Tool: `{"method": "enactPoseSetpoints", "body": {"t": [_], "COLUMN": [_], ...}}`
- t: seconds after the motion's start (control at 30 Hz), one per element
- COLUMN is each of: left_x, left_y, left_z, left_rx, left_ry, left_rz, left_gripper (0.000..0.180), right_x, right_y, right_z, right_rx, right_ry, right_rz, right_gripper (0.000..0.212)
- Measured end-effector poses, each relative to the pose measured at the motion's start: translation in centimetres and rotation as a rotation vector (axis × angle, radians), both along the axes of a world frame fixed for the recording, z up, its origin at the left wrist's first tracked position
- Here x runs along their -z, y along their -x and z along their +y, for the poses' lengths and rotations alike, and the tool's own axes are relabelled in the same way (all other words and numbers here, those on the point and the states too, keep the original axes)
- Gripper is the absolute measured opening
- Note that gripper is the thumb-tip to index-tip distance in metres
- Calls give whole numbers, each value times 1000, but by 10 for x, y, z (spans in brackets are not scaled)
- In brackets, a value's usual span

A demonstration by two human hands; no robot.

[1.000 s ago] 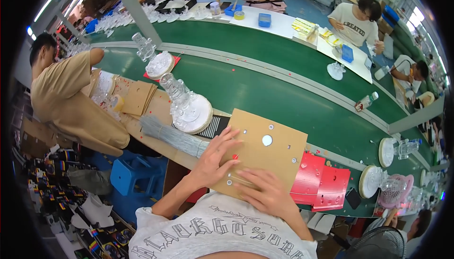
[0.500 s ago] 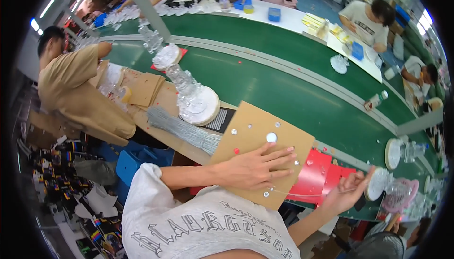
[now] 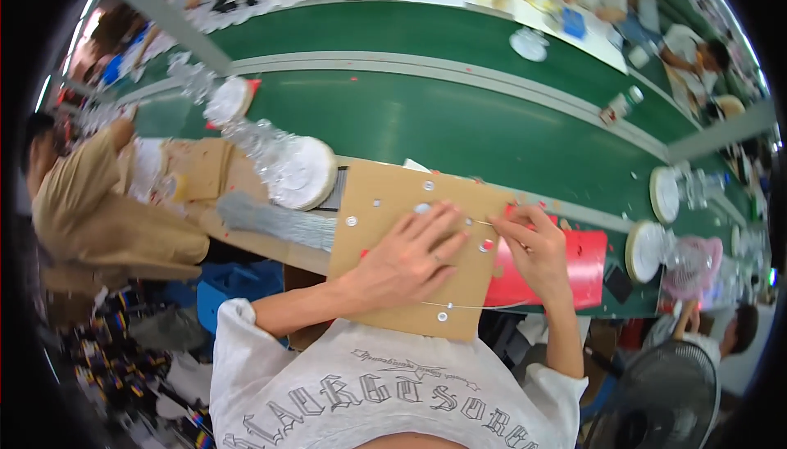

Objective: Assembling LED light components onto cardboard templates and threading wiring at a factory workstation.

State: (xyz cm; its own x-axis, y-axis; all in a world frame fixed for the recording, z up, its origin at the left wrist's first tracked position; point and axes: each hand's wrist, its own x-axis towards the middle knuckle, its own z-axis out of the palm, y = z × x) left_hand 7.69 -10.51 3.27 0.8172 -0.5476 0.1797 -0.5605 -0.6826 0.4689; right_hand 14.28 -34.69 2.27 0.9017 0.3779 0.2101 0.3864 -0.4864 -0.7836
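Head view shows the right hand [image 3: 534,248] pinching a thin wire [image 3: 481,223] that points left over the cardboard sheet [image 3: 463,287], where the nearby left hand [image 3: 406,256] lies flat, fingers spread.

From my remote seat, I see room for a hand to pass over the smooth green counter [image 3: 402,125] beyond the flat brown cardboard board [image 3: 381,191]. Leftward, a clear ornament on a round white base [image 3: 307,179] and a bundle of thin grey wires [image 3: 279,219] obstruct. My left hand [image 3: 406,256] covers the board's middle; my right hand [image 3: 537,244], pinching a thin pale wire [image 3: 484,223], blocks its right edge.
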Motion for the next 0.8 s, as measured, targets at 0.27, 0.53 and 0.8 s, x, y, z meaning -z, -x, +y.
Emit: {"method": "enactPoseSetpoints", "body": {"t": [0.27,0.53,0.8], "left_x": [4,7,7], "left_y": [-3,0,-1], "left_z": [-9,-7,-7], "left_rx": [-74,-93,-68], "left_ry": [-72,-14,-47], "left_rz": [-23,-79,-123], "left_gripper": [62,54,50], "right_x": [6,-7,-17], "right_y": [-3,-3,-2], "right_z": [-6,-14,-6], "right_rx": [-137,-307,-408], "right_ry": [193,412,573], "right_rz": [-347,-396,-497], "right_gripper": [39,47,45]}}
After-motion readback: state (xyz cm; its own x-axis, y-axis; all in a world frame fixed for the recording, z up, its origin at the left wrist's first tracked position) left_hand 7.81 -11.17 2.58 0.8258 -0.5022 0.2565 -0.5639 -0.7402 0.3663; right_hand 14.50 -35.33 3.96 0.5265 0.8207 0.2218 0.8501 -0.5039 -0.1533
